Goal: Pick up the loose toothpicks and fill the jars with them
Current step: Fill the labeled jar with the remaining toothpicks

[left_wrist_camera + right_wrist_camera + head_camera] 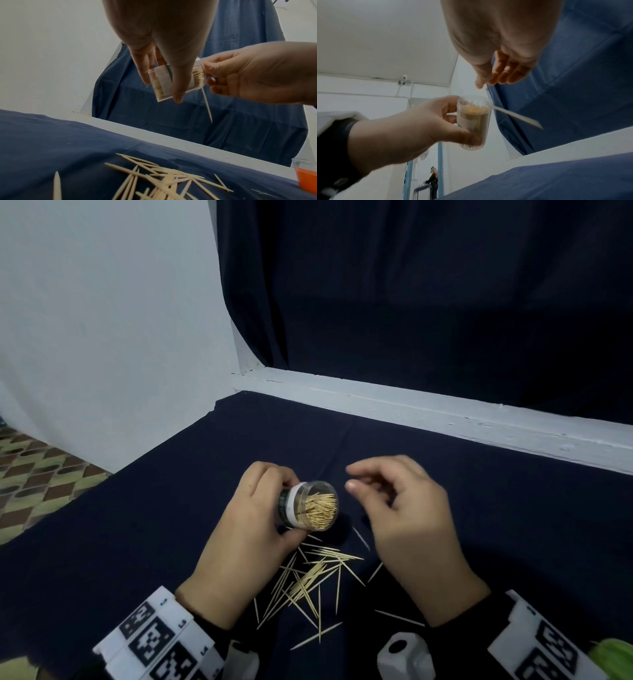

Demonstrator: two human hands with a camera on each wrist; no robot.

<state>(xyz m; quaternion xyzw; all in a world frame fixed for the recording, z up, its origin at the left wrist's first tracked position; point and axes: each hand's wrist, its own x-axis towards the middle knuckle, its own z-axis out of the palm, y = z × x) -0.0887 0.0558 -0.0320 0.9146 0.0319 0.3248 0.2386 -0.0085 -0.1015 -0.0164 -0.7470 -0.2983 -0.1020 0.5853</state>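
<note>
Left hand [253, 529] is wrapped round the clear jar [313, 506], which is kept tilted with its mouth toward the right hand [407, 518] — presumably for easy feeding. That hand hangs relaxed, nothing gripped; one toothpick [207, 106] is seen below the rim. Loose toothpicks [308, 580] lie on the surface [137, 525] beneath.

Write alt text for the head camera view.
A left hand holds a clear jar packed with toothpicks, tilted toward the right hand, whose fingers are loosely curled beside the jar's mouth. Loose toothpicks lie scattered on the dark cloth below the hands.
</note>
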